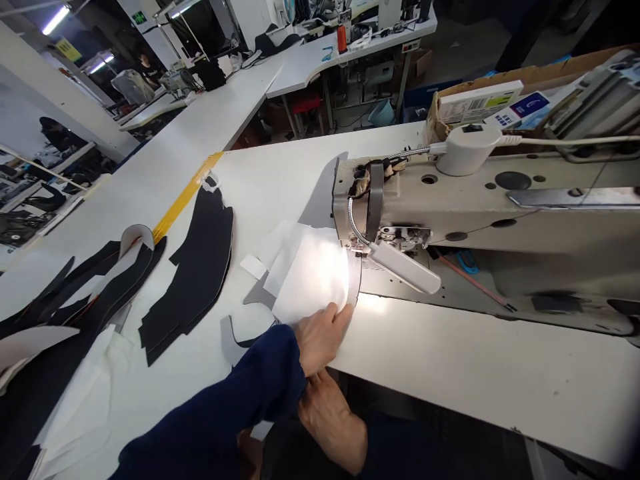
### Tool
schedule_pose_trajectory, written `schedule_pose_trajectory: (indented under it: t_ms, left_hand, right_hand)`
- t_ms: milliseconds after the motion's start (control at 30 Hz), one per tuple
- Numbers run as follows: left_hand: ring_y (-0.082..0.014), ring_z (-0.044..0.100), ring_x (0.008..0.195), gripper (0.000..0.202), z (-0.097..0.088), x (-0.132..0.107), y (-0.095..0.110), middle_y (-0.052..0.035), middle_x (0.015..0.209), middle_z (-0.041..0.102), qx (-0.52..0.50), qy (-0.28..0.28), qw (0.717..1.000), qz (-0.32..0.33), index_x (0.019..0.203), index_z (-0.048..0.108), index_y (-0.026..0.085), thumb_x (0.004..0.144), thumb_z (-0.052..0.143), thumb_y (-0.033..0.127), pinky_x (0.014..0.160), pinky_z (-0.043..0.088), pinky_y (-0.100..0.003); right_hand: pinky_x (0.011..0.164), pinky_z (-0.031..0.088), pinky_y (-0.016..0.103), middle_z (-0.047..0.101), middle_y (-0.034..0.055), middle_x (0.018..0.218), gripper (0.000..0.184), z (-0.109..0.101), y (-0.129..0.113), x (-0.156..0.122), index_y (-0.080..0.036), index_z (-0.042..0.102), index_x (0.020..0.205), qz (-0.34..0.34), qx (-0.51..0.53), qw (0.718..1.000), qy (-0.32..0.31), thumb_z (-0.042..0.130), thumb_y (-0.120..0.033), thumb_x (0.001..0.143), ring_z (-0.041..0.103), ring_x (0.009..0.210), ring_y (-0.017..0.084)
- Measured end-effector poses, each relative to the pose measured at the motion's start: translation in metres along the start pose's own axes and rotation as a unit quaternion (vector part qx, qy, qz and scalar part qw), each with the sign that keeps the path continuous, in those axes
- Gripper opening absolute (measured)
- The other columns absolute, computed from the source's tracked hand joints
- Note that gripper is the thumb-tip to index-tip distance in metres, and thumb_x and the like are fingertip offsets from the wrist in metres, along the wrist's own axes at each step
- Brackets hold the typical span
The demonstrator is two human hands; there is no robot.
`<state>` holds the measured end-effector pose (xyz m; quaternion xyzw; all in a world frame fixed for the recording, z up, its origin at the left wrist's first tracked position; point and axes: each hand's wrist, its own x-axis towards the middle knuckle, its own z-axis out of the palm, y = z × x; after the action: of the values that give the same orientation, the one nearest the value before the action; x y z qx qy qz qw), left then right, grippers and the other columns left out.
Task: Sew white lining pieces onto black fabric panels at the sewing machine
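Left hand (320,337): rests palm down on the near end of the white piece (303,283), with fingers loosely extended towards the grey mesh edge (354,280); shows no visible clasp.
Right hand (336,417): sits just below, at the table edge, with curled fingers touching the left cuff (295,357); cannot tell whether pinching it or only pressing against it.
White piece: lies flat over grey fabric, just beside the sewing machine (465,220), brightly lit under the small lamp (405,267); cannot tell whether caught under the presser foot.
Step in hand: seems to be steadying the layers at the machine while tending the sleeve.
Next move: would call for freeing the right hand from the cuff, keeping the layers flat and aligned, and holding fingertips clear of the stitching area.
Black pieces (200,273): lie stacked to the left, apart from both hands.
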<state>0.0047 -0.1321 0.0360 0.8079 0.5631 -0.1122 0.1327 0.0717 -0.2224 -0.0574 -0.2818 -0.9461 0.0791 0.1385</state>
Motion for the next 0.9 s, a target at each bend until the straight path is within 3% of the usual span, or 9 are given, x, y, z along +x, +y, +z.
schedule_pose_trajectory:
  t_ms: [200, 333, 433, 600, 767, 900]
  left_hand:
    - [-0.0175, 0.057, 0.072, 0.057, 0.009, 0.020, -0.005, -0.0069, 0.103, 0.053, 0.012, -0.041, 0.999, 0.009, 0.136, 0.031, 0.020, 0.080, 0.039, 0.011, 0.059, 0.044, -0.027]
    - [-0.0173, 0.058, 0.069, 0.054, 0.002, 0.032, -0.006, -0.0059, 0.100, 0.056, 0.015, -0.020, 1.000, 0.008, 0.134, 0.035, 0.022, 0.081, 0.038, 0.010, 0.059, 0.044, -0.028]
    - [-0.0166, 0.059, 0.069, 0.049, -0.002, 0.042, -0.009, -0.0048, 0.097, 0.058, 0.019, -0.002, 1.000, 0.004, 0.131, 0.039, 0.024, 0.084, 0.036, 0.014, 0.060, 0.044, -0.027]
    - [-0.0161, 0.058, 0.068, 0.040, -0.008, 0.062, -0.016, -0.0022, 0.094, 0.059, 0.019, 0.014, 1.000, 0.002, 0.124, 0.047, 0.027, 0.086, 0.037, 0.018, 0.060, 0.043, -0.027]
    - [-0.0139, 0.054, 0.065, 0.038, -0.013, 0.079, -0.022, -0.0026, 0.089, 0.059, 0.007, 0.034, 0.999, 0.005, 0.121, 0.051, 0.026, 0.086, 0.037, 0.021, 0.060, 0.041, -0.026]
    - [-0.0134, 0.051, 0.062, 0.037, -0.016, 0.090, -0.027, -0.0026, 0.085, 0.058, -0.011, 0.055, 0.998, 0.011, 0.117, 0.057, 0.026, 0.085, 0.038, 0.022, 0.058, 0.038, -0.026]
  right_hand:
    - [0.091, 0.042, 0.041, 0.065, 0.0130, 0.097, 0.030, 0.001, 0.001, -0.001, -0.011, 0.064, 0.098, -0.005, 0.001, 1.000, -0.018, 0.048, -0.001, 0.075, 0.055, 0.100, 0.025]
    - [0.092, 0.040, 0.041, 0.065, 0.0130, 0.100, 0.026, 0.002, 0.008, 0.005, -0.012, 0.064, 0.100, 0.008, 0.024, 1.000, -0.018, 0.049, -0.005, 0.079, 0.054, 0.103, 0.025]
    - [0.093, 0.039, 0.043, 0.064, 0.0133, 0.103, 0.023, 0.000, 0.016, 0.016, -0.012, 0.063, 0.104, 0.022, 0.039, 0.999, -0.013, 0.053, -0.018, 0.084, 0.052, 0.106, 0.026]
    - [0.092, 0.039, 0.047, 0.062, 0.0167, 0.110, 0.043, -0.015, 0.033, 0.028, -0.011, 0.062, 0.109, 0.014, 0.023, 1.000, 0.010, 0.054, -0.046, 0.085, 0.051, 0.106, 0.031]
    - [0.092, 0.037, 0.048, 0.061, 0.0201, 0.109, 0.053, -0.038, 0.053, 0.031, -0.008, 0.063, 0.107, 0.011, -0.004, 1.000, 0.011, 0.054, -0.054, 0.082, 0.050, 0.105, 0.031]
    - [0.093, 0.037, 0.046, 0.061, 0.0186, 0.109, 0.053, -0.045, 0.068, 0.034, -0.008, 0.063, 0.106, 0.013, -0.015, 0.999, 0.034, 0.054, -0.055, 0.082, 0.051, 0.102, 0.030]
